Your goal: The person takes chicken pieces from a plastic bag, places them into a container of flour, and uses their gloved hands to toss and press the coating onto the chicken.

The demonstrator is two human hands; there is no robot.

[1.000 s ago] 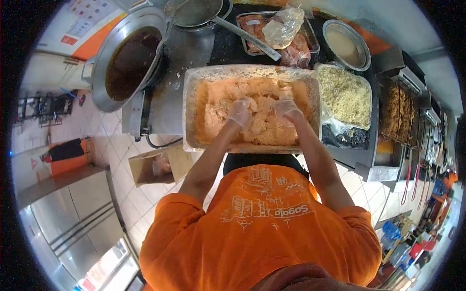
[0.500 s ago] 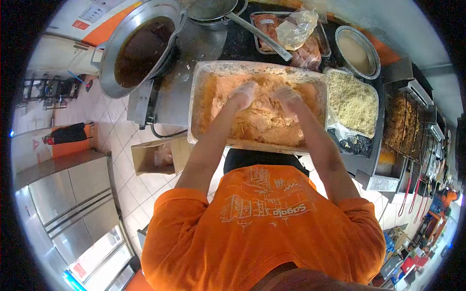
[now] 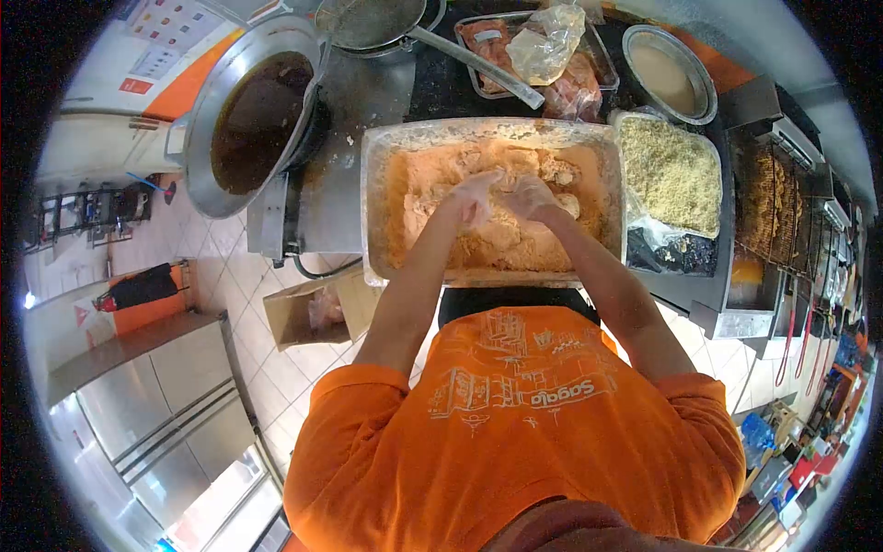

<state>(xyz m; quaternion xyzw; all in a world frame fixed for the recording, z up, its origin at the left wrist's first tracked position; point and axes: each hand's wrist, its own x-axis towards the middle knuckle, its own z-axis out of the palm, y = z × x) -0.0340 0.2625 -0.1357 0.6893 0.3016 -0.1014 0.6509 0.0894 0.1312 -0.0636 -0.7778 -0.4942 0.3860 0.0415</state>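
Note:
A large plastic tub [image 3: 610, 248] holds orange-tinted flour [image 3: 432, 170] and lumpy pieces coated with it. Both my hands wear clear gloves and are close together over the middle of the tub. My left hand [image 3: 473, 199] touches the floury heap, its fingers stretched out toward the right hand. My right hand [image 3: 533, 197] is bent down at the coated pieces; its fingertips are blurred and partly hidden, so I cannot make out whether it grips one. Just behind the right hand lies a coated lump [image 3: 559, 171], which looks like breaded meat.
Right of the tub stands a tray of pale crumbs [image 3: 670, 175], with a bowl of whitish liquid [image 3: 670, 81] behind it. A tray of raw meat [image 3: 478, 41] and a long-handled strainer [image 3: 372, 20] are at the back. A wok of dark oil [image 3: 262, 120] sits left.
My hands have drawn slightly closer together and lower in the tub. More coated lumps show behind the right hand. The whole view has shifted a little.

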